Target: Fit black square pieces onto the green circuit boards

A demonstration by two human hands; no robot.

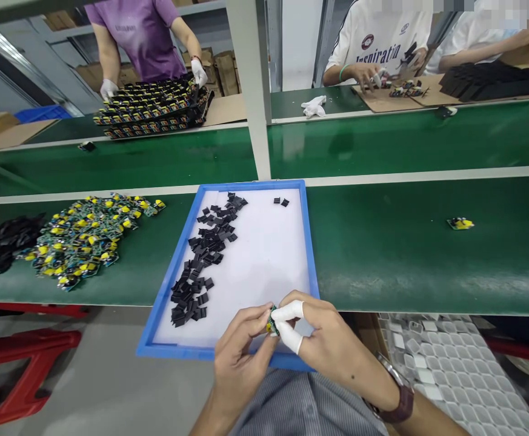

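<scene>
The left hand (pixel 242 351) pinches the board (pixel 272 321) with bare thumb and fingertips; the right hand (pixel 323 333) pinches its other side, thumb and forefinger in thin white cots (pixel 290 311), perhaps to keep skin off the parts. Two opposed grips likely steady so small a thing. The board, green with some yellow, is held above the tray's near edge, maybe so that anything dropped lands inside. The tray (pixel 312 254) has a smooth blue rim and pale floor, against which the black, flat, squarish pads (pixel 207 242) stand out; most lie in a loose band along the left, perhaps leaving room. Left of it on the glossy green bench (pixel 382 260) are a knobbly heap (pixel 86 236) of boards, seemingly set within reach, and limp black strips (pixel 9 236). A lone board (pixel 461 223) lies well apart, right. Beyond, a co-worker (pixel 141 36) in white gloves (pixel 199 71) holds a layered stack (pixel 150 109); a crumpled glove (pixel 314 106) lies nearby
</scene>
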